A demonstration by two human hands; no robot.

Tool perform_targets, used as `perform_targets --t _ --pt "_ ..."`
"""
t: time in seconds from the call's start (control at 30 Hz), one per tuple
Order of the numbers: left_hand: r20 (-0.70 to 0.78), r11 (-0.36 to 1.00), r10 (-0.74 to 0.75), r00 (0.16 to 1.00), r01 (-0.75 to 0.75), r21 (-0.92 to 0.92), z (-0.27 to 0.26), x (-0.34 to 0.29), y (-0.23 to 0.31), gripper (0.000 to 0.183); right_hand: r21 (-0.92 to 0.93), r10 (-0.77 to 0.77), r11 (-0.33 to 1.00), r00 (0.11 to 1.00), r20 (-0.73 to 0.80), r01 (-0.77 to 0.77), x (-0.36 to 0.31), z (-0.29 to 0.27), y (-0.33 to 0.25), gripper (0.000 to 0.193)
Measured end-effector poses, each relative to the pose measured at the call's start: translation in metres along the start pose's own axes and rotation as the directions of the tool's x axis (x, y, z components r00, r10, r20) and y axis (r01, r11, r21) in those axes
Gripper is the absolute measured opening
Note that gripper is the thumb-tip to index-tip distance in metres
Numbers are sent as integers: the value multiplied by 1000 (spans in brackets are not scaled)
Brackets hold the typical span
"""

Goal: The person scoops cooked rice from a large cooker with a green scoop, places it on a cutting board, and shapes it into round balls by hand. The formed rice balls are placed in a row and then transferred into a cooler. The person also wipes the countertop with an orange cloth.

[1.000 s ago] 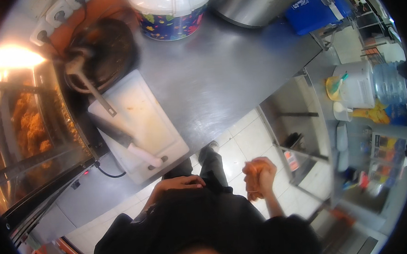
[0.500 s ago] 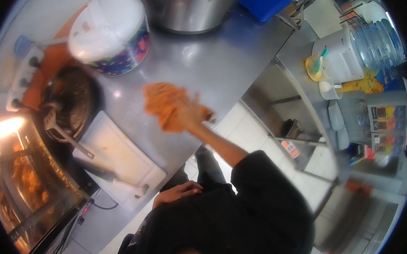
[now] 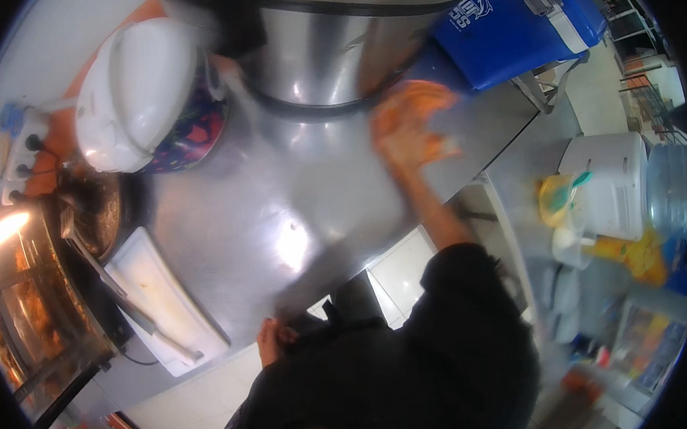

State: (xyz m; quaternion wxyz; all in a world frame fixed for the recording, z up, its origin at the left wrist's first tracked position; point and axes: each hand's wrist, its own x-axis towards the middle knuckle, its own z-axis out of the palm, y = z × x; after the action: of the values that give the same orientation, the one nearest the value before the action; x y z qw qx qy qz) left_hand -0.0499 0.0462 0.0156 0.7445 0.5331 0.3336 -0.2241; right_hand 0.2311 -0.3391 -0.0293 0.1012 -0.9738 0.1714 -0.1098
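An orange cloth [image 3: 423, 101] lies under my right hand [image 3: 406, 145], blurred by motion, on the steel table [image 3: 302, 193]. My right hand is closed over the cloth, near the foot of a large steel container [image 3: 324, 52] and a blue cooler box [image 3: 499, 40]. My left hand [image 3: 273, 340] is at the table's near edge, close to my body, with loosely bent fingers and nothing visible in it. Left of it lies a white cutting board [image 3: 166, 295] with a long-handled slotted turner [image 3: 117, 286] across it.
A white-lidded rice cooker [image 3: 140, 97] stands at the back left, near a dark pan [image 3: 100, 211]. At the far left is a lit glass food warmer [image 3: 31, 300]. To the right, another counter holds a white appliance [image 3: 604, 184] and a yellow jug [image 3: 556, 198].
My right hand and the cloth have moved away from me and to the right, toward the steel container and cooler box. The view has shifted. My left hand stays near my body.
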Motion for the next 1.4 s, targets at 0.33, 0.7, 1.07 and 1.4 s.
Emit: perform_targets --t 0.33,0.7,1.07,1.4 --pt "-123 985 166 978 -171 -33 123 28 13 32 443 -541 816 758 363 370 -14 27 -17 45" --pt "-356 726 631 689 -362 585 126 43 -24 30 180 -536 840 835 121 513 -13 -6 29 21" --pt "-160 307 865 475 -248 919 152 77 -27 16 159 -368 916 929 -25 367 206 29 112 43" --pt "-155 320 853 499 -264 910 145 77 -28 16 350 -566 787 820 83 508 104 -50 222 46"
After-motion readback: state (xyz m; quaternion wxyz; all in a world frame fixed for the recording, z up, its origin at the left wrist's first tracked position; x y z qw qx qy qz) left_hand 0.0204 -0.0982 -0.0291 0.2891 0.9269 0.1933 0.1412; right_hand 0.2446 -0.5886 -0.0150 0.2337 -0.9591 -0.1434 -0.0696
